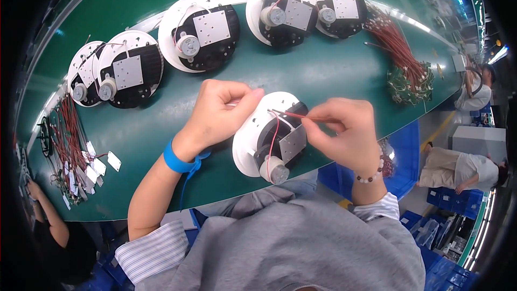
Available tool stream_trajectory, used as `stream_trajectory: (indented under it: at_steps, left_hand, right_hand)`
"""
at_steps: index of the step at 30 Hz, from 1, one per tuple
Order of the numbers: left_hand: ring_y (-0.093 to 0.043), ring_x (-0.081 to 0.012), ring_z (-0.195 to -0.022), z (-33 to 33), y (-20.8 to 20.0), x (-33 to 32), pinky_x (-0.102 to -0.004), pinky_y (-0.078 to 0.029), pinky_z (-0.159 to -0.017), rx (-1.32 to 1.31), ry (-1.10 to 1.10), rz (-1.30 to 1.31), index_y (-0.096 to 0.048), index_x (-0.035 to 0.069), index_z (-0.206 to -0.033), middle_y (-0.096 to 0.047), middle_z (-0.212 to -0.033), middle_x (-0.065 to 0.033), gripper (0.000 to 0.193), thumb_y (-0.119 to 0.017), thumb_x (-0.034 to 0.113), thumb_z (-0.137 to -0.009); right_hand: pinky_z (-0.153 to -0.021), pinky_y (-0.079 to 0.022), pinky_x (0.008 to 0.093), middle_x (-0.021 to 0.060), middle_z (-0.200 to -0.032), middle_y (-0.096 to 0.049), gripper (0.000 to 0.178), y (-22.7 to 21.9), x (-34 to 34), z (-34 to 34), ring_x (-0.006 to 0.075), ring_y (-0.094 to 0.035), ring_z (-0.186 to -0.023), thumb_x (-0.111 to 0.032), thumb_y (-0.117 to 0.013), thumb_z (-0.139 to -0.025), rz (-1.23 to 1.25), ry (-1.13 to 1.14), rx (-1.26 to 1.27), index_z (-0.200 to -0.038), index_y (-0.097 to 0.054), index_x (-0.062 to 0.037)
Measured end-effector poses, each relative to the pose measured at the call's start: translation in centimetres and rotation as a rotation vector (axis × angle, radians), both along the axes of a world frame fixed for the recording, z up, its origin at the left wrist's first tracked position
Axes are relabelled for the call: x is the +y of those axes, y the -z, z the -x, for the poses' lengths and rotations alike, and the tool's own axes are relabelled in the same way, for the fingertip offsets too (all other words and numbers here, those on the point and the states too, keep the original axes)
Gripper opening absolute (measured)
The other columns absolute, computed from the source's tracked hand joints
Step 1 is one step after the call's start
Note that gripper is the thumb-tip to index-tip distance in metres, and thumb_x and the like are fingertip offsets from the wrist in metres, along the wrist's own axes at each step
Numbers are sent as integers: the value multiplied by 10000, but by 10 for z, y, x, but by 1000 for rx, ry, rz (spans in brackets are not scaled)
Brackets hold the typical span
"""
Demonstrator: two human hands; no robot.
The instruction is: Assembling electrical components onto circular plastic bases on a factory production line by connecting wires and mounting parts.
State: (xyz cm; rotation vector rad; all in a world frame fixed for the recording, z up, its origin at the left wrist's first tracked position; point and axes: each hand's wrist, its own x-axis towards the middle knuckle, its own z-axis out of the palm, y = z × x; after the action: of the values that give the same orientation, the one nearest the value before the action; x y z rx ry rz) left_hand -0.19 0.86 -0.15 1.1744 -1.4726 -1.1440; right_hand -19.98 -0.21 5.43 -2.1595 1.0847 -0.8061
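In front of me a round white housing (245, 145) stands tilted, with a black part, a grey metal plate (292, 144) and a small silver motor (278, 173) on it. A red wire runs up from the motor. My right hand (344, 129) pinches a slim red piece with a thin dark tip (291, 114), which reaches over the housing's upper part; whether it is a tool or a wire I cannot tell. At the housing's upper left, my left hand (223, 109) is closed. Pale, thin strands show at its fingers, but what it grips is mostly hidden.
Several similar motor assemblies (199, 32) line the back of the green table (323, 70). Red wires with green circuit boards (409, 83) lie at the right, wires with white tags (81, 172) at the left. A blue bin (406, 156) stands beyond the table's edge. Other people are at the sides.
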Motion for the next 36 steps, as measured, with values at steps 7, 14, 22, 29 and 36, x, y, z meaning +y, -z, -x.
stream_trajectory:
  at_steps: [7,14,22,29,36]
  left_hand:
    - [-428,-25,-520,1,4,0,-188,-336,-441,25,19,-40,-552,-39,-639,-507,-550,10,239,-477,103,-817]
    - [-523,-71,-753,2,10,-5,-200,-435,-659,377,207,-333,-517,-21,-965,-566,-876,-51,236,-405,161,-863]
    - [-510,-42,-686,0,13,-4,-178,-419,-567,455,294,-457,-533,3,-927,-563,-805,-21,248,-417,213,-864]
    - [-448,6,-562,-9,19,-6,-125,-327,-454,514,359,-533,-543,13,-869,-545,-707,24,195,-458,187,-849]
    - [-477,0,-590,-10,21,-5,-121,-349,-470,544,382,-502,-540,-1,-909,-559,-739,6,193,-472,166,-841]
  right_hand:
    - [-379,-337,262,54,-531,-505,59,-1,4,-14,172,-448,-412,-39,-625,-609,204,-75,100,-640,-575,-43]
    - [-381,-327,242,55,-525,-496,57,4,-12,-17,156,-450,-401,-62,-645,-628,176,-179,154,-664,-603,-51]
    - [-427,-357,240,90,-567,-506,60,5,-12,-18,183,-484,-455,-59,-609,-680,-40,-215,76,-713,-572,-25]
    - [-451,-382,256,84,-609,-502,55,16,-10,-18,194,-500,-494,-20,-598,-674,185,-138,91,-682,-543,-20]
    - [-402,-359,225,60,-569,-484,60,11,-11,-12,146,-486,-448,9,-603,-651,168,-163,26,-664,-557,-27]
